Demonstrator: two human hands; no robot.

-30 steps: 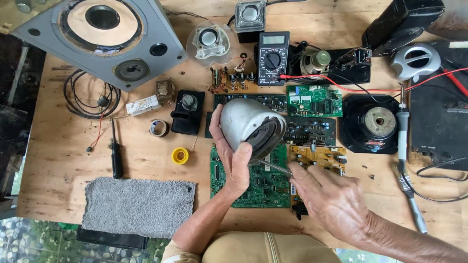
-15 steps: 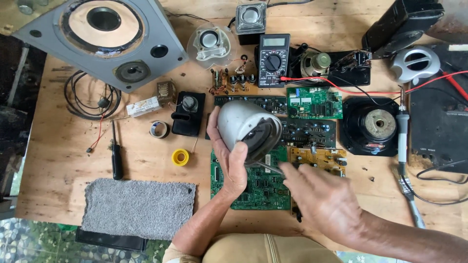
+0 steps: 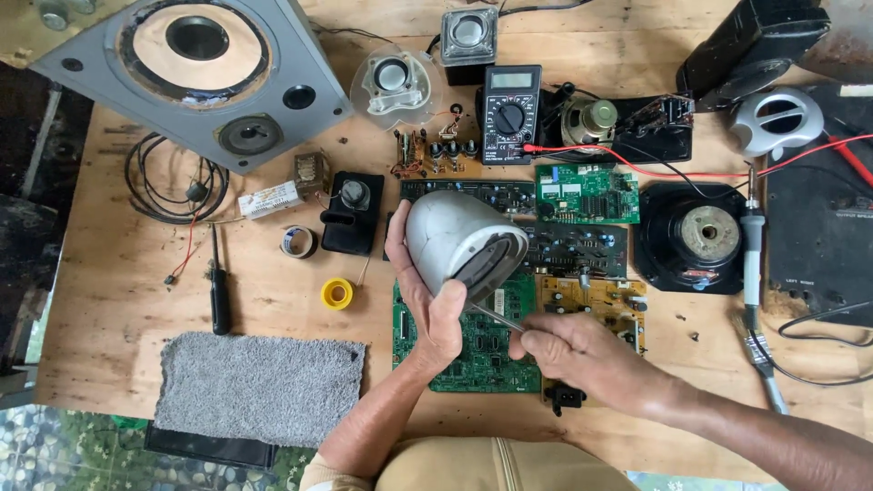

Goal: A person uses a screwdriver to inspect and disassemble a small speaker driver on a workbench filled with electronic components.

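1. The left hand is closed around a rounded grey plastic speaker housing, fingers wrapped behind it and thumb at its lower edge, holding it tilted above the middle of the wooden worktop.
2. The right hand pinches a thin metal tool in a closed grip; the tip meets the dark oval opening of the housing.
3. Beneath both hands lies a green circuit board, and just beside it to the right a yellow-brown circuit board.
4. Left of the hands sit a small yellow ring-shaped reel, a black-handled screwdriver and a grey fibrous mat.
5. Behind the housing stand a black multimeter with a red lead and a large grey speaker cabinet.
6. At the right rests a black round speaker driver.
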